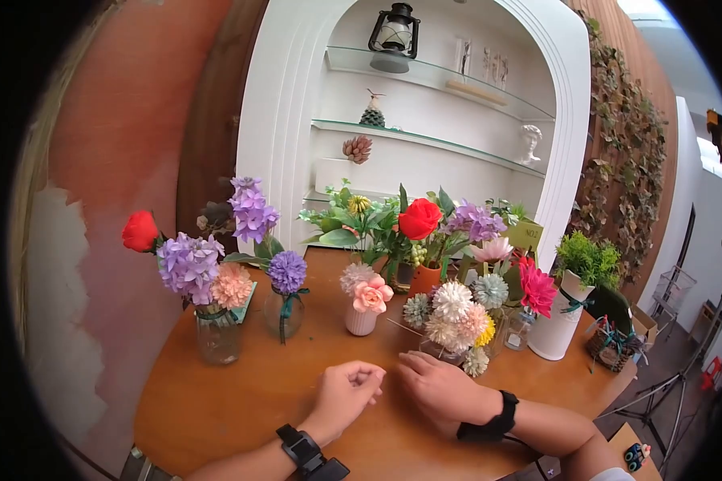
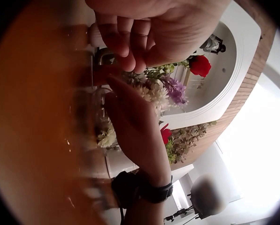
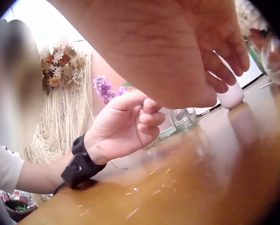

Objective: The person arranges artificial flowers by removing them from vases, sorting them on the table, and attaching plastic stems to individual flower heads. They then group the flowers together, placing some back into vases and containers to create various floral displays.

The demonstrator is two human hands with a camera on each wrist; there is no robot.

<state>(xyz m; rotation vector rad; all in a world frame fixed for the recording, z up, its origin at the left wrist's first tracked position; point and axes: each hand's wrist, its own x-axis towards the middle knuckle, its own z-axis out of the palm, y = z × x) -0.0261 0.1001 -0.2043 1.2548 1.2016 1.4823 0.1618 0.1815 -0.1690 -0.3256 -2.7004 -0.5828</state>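
Over the front of the wooden table (image 1: pixel 217 409), my left hand (image 1: pixel 343 401) has its fingers loosely curled, with nothing seen in them. A short gap to its right is my right hand (image 1: pixel 449 391), back upward, its fingers loosely bent in the right wrist view. Beyond the right hand stands a low glass vase holding white, peach and yellow pompom flowers (image 1: pixel 455 317). A thin stem pokes out leftward from that bunch, above the right fingertips. Behind the left hand is a small ribbed pink vase (image 1: pixel 360 322) with a peach rose (image 1: pixel 372 295).
At left are a glass jar (image 1: pixel 219 345) of purple and peach flowers and a round glass vase (image 1: pixel 282 317) with a purple pompom. A white pitcher (image 1: pixel 555 325) with greenery and a wicker basket (image 1: pixel 610 346) stand right. Glass shelves (image 1: pixel 433 136) rise behind.
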